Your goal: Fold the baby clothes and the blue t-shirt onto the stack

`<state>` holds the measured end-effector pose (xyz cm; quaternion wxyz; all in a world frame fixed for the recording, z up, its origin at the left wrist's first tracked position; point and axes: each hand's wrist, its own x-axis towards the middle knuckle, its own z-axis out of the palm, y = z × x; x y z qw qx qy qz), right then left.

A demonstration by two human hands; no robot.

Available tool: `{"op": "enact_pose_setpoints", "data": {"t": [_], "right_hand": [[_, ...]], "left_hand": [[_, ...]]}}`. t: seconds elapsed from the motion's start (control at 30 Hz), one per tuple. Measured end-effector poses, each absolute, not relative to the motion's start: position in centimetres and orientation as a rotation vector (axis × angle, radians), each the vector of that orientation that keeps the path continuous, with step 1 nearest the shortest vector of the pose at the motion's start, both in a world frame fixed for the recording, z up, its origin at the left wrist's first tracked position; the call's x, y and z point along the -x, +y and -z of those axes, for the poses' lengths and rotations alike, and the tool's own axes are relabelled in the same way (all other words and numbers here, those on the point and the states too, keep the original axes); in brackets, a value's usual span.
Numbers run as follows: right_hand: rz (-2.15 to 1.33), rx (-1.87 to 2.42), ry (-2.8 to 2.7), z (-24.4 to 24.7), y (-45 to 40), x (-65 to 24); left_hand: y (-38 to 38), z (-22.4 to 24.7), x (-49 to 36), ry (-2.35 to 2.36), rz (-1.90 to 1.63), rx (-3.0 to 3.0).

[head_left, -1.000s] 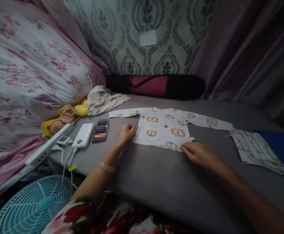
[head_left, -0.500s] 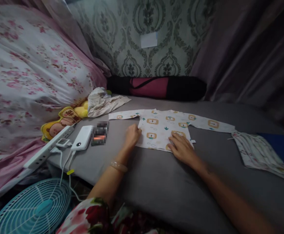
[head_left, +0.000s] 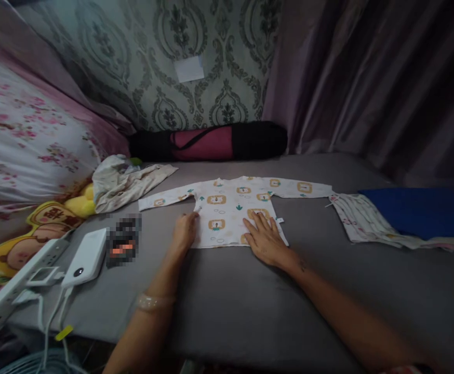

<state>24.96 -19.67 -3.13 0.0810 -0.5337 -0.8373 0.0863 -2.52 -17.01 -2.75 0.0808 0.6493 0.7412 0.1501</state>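
Observation:
A small white long-sleeved shirt (head_left: 227, 221) printed with yellow lion faces and green leaves lies spread out, both sleeves stretched to the sides. At its left side edge, my left hand (head_left: 184, 228) is closed, fingers curled together on the fabric by the hem. My right hand (head_left: 264, 239) rests flat over the lower right of the shirt, its fingers spread and covering part of the print. A small white tag sticks out beside it at the right seam.
Folded clothes (head_left: 361, 221) and a blue cloth (head_left: 410, 210) lie to the right. A crumpled garment (head_left: 125, 182), yellow plush (head_left: 43, 221), white power bank (head_left: 87, 257) and power strip (head_left: 12, 283) with cables sit left. Behind is a black and maroon bag (head_left: 207, 143) on the grey bed (head_left: 227, 301).
The view has swung to the right, so everything sits further left in it. My right hand's fingers are spread flatter on the shirt. The left hand stays at the shirt's left edge.

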Motion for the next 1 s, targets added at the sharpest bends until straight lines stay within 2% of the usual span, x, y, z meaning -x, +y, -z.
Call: {"op": "enact_pose_setpoints", "data": {"t": [0.23, 0.4, 0.67, 1.0], "right_hand": [[-0.353, 1.635, -2.489, 2.7, -19.4, -25.3], [-0.151, 1.681, -2.387, 2.6, -18.8, -26.3], [-0.111, 1.783, -2.390, 4.3, -18.5, -27.0], [0.029, 1.792, -2.289, 5.0, -18.6, -27.4]], "left_hand": [[-17.9, 3.0, 2.1, 2.311, -0.309, -2.191], [-17.8, 3.6, 0.1, 2.037, -0.279, -2.504], [-17.6, 4.7, -0.6, 2.042, -0.054, -2.332], [-18.3, 4.5, -0.7, 2.057, -0.161, -2.264]]}}
